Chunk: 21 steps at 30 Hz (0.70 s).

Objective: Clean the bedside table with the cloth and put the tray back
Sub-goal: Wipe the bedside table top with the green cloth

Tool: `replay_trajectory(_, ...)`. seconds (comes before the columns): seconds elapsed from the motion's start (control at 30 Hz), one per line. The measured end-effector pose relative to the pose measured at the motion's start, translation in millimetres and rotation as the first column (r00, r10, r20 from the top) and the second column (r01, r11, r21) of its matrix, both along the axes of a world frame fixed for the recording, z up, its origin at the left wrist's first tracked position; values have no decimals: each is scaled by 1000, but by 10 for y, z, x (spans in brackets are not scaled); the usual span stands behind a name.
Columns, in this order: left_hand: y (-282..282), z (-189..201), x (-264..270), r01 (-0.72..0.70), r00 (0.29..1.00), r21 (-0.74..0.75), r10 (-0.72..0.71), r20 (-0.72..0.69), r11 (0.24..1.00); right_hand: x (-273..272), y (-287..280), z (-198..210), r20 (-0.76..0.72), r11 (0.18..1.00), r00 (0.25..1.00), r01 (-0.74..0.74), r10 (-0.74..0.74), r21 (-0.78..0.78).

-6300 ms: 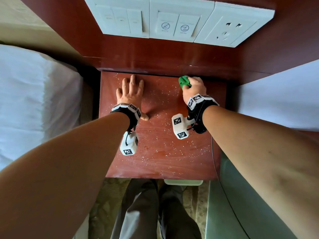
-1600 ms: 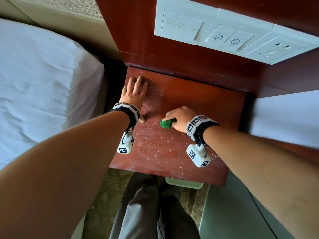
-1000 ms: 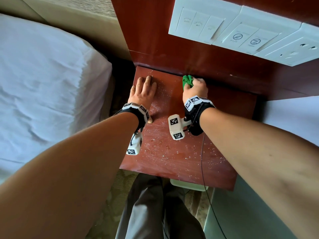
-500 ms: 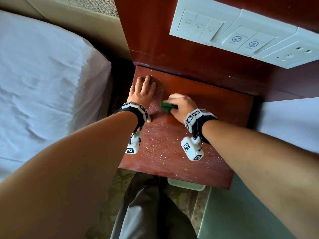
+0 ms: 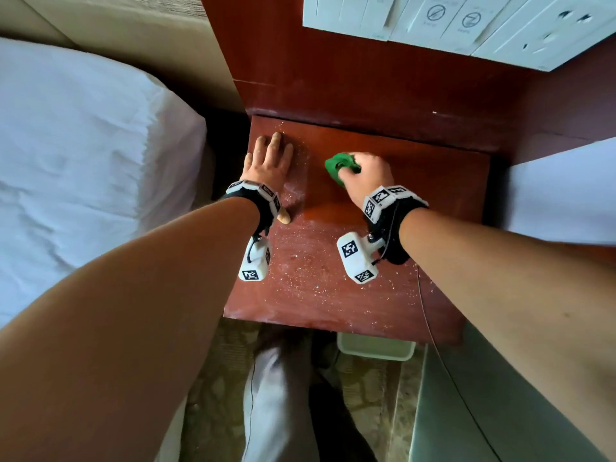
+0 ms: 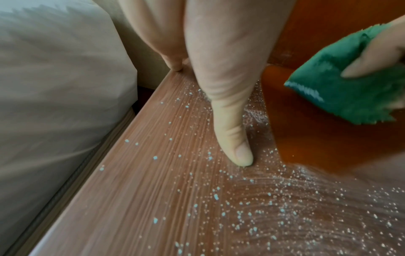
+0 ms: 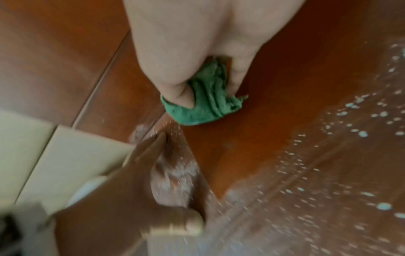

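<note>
Mostly clear from my head view: my right hand (image 5: 365, 173) has its grip closed around the bunched green cloth (image 5: 340, 165), pressing it on the tabletop (image 5: 333, 295) toward the back, left of centre. My left hand (image 5: 268, 165) lies flat, fingers straight and holding nothing, at the back left corner by the bed (image 5: 83, 161).

Hidden or cut off: my right fingers are under the hand in the head view. The tray (image 5: 375, 350) shows only as a pale edge below the tabletop's front lip; I cannot tell what it rests on. The switch panel (image 5: 466, 25) is cropped at the top.

The right wrist view is motion-blurred; it does show the thumb and fingers pinching the cloth (image 7: 203, 102) against the wood.

The left wrist view alone resolves the white grit (image 6: 252, 207) as separate specks, thick toward the front, and a clean, darker patch beside the cloth (image 6: 350, 86). The left thumb (image 6: 236, 138) tip touches the wood.
</note>
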<state>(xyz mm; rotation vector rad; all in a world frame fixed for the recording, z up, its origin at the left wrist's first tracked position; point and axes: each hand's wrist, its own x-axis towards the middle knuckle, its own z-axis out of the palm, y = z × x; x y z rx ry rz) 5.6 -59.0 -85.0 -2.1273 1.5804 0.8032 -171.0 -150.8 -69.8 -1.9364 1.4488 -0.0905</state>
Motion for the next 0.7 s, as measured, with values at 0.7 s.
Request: replay_trajectory(0.7, -20, -99, -34, -17, 1000, -64, 17, -3, 998, 474, -138, -210, -64, 996, 997, -38, 34, -76)
